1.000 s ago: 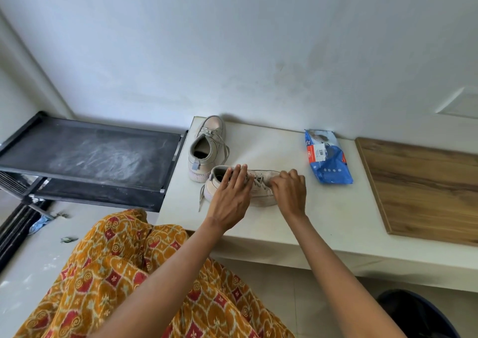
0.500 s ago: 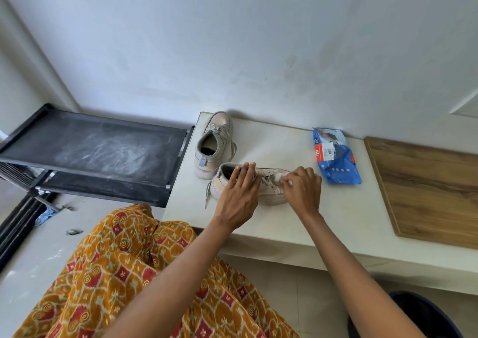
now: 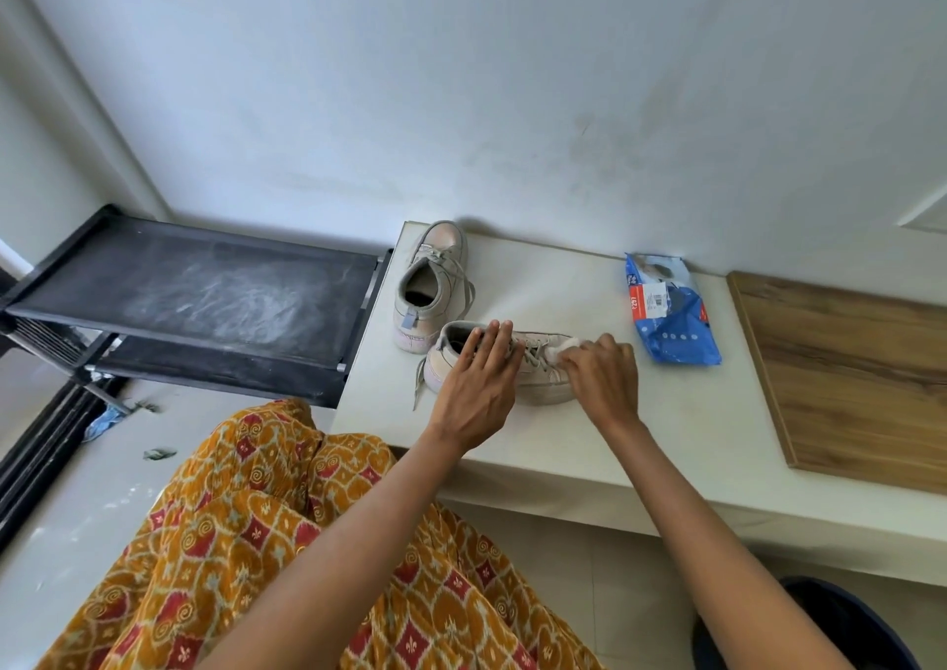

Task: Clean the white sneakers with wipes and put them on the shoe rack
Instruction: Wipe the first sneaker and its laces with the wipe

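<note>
Two white sneakers sit on a pale ledge (image 3: pixel 589 444). The near sneaker (image 3: pixel 543 377) lies sideways, toe to the right. My left hand (image 3: pixel 481 382) presses on its collar and laces with straight fingers. My right hand (image 3: pixel 599 377) grips a crumpled white wipe (image 3: pixel 561 349) against the toe and lace area. The far sneaker (image 3: pixel 433 285) stands upright behind it, toe toward the wall. A blue pack of wipes (image 3: pixel 668 318) lies to the right by the wall. The black shoe rack (image 3: pixel 200 295) stands left of the ledge, its dusty top shelf bare.
A wooden board (image 3: pixel 845 377) covers the ledge's right part. A dark round bin (image 3: pixel 840 623) sits on the floor at the lower right. My patterned orange skirt (image 3: pixel 287 541) fills the lower left. Small scraps lie on the floor below the rack.
My right hand has shifted a little along the near sneaker's toe and the white wipe now shows beside its fingers. My left hand stays on the collar. The camera view has drifted.
</note>
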Available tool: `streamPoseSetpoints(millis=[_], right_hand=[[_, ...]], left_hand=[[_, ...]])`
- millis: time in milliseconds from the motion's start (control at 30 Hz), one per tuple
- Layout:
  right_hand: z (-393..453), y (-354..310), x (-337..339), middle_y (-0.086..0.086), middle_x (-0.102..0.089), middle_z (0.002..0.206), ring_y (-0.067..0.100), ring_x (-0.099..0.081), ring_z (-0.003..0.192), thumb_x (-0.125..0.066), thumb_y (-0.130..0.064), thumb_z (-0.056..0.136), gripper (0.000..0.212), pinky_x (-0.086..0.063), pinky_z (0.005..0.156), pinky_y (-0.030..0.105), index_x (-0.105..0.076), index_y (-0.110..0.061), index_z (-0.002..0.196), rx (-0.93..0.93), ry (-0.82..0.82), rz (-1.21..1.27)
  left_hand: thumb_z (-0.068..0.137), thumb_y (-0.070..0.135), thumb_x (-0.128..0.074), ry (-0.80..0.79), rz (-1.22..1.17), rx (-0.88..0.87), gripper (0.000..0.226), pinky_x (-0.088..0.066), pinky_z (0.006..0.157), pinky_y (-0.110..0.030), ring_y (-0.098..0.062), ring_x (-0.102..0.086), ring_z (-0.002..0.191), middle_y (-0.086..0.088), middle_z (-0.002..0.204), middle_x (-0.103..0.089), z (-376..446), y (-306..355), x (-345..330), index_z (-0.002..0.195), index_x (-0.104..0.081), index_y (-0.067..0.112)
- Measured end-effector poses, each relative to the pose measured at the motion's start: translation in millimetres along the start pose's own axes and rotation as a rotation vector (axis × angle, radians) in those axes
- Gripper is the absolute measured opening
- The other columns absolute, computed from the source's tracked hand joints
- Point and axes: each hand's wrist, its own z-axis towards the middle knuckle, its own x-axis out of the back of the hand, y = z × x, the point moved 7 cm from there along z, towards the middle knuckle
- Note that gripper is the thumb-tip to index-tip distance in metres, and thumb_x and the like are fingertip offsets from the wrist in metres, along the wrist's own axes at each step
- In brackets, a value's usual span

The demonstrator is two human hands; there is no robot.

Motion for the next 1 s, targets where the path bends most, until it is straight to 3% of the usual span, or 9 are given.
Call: streamPoseSetpoints(millis=[100,167,400,567,667,767,833,933,1000], right_hand=[[23.7,7.8,4.6,0.004,-0.070,0.072,0.026,-0.057,0.079,-0.066,-0.013,0.083,0.009,-0.030,0.065,0.032,-0.073,-0.017,0.080,-0.141,0.005,-0.019],[26.2,-5.0,1.9,0.006,-0.070,0.071,0.027,-0.058,0.077,-0.068,-0.011,0.080,0.006,-0.035,0.064,0.032,-0.073,-0.015,0.079,-0.186,-0.012,0.011],[9.8,2.8,-1.4,-0.001,-0.067,0.064,0.023,-0.056,0.067,-0.078,-0.018,0.073,0.007,-0.039,0.058,0.030,-0.073,-0.024,0.070,0.158,-0.013,-0.062],[18.1,-12.4,-2.7,0.006,-0.067,0.066,0.027,-0.056,0.070,-0.072,-0.012,0.077,0.006,-0.039,0.057,0.030,-0.071,-0.018,0.075,-0.073,-0.006,0.007],[4.6,-12.0,-12.9,0.003,-0.065,0.071,0.027,-0.056,0.071,-0.075,-0.014,0.075,0.012,-0.040,0.056,0.030,-0.073,-0.019,0.085,0.106,-0.008,0.040],[8.5,2.2,-5.2,0.003,-0.067,0.079,0.024,-0.055,0.078,-0.066,-0.019,0.085,0.011,-0.035,0.064,0.031,-0.074,-0.021,0.092,0.297,-0.104,0.028],[25.2,9.2,4.7,0.006,-0.069,0.082,0.025,-0.056,0.083,-0.056,-0.018,0.089,0.019,-0.036,0.069,0.033,-0.075,-0.017,0.092,0.243,-0.098,-0.012],[37.5,3.0,15.4,0.008,-0.072,0.088,0.028,-0.059,0.086,-0.059,-0.010,0.085,0.019,-0.042,0.073,0.035,-0.073,-0.015,0.096,0.065,0.016,0.128],[29.1,-15.7,0.7,0.006,-0.071,0.105,0.027,-0.057,0.101,-0.054,-0.017,0.090,0.024,-0.042,0.086,0.038,-0.068,-0.019,0.110,0.109,-0.065,0.151]], left_hand=[[0.091,0.024,-0.032,-0.009,-0.004,-0.003,0.053,-0.016,0.115,-0.049,-0.035,-0.030,0.138,-0.023,0.147,-0.033,-0.3,-0.7,0.8,0.139,-0.043,0.005],[0.090,0.025,-0.031,-0.008,0.014,-0.002,0.053,-0.016,0.115,-0.049,-0.034,-0.031,0.138,-0.022,0.147,-0.034,-0.6,0.1,2.6,0.138,-0.043,0.006],[0.089,0.025,-0.031,-0.007,0.023,0.008,0.054,-0.017,0.113,-0.050,-0.034,-0.034,0.137,-0.022,0.146,-0.037,-0.9,0.6,3.0,0.137,-0.046,0.006],[0.088,0.024,-0.031,-0.007,0.025,0.003,0.054,-0.019,0.113,-0.049,-0.034,-0.036,0.136,-0.022,0.144,-0.039,-0.9,0.3,5.5,0.135,-0.048,0.005],[0.088,0.024,-0.032,-0.020,0.031,0.001,0.054,-0.019,0.114,-0.048,-0.034,-0.034,0.137,-0.023,0.145,-0.037,-2.1,-0.3,3.3,0.136,-0.046,0.005],[0.088,0.024,-0.032,-0.020,0.033,0.004,0.054,-0.019,0.114,-0.049,-0.035,-0.034,0.136,-0.023,0.145,-0.037,-2.4,-1.3,2.9,0.136,-0.046,0.005],[0.087,0.023,-0.032,-0.024,0.026,0.005,0.055,-0.019,0.114,-0.050,-0.036,-0.035,0.136,-0.024,0.145,-0.037,-2.0,-0.9,4.0,0.136,-0.045,0.004],[0.087,0.023,-0.032,-0.029,0.021,0.006,0.055,-0.018,0.114,-0.050,-0.036,-0.035,0.136,-0.024,0.145,-0.037,-2.3,-1.0,3.8,0.137,-0.045,0.004],[0.087,0.024,-0.031,-0.035,0.019,0.004,0.055,-0.018,0.114,-0.050,-0.035,-0.035,0.136,-0.023,0.145,-0.037,-2.2,-0.4,3.9,0.136,-0.046,0.004]])
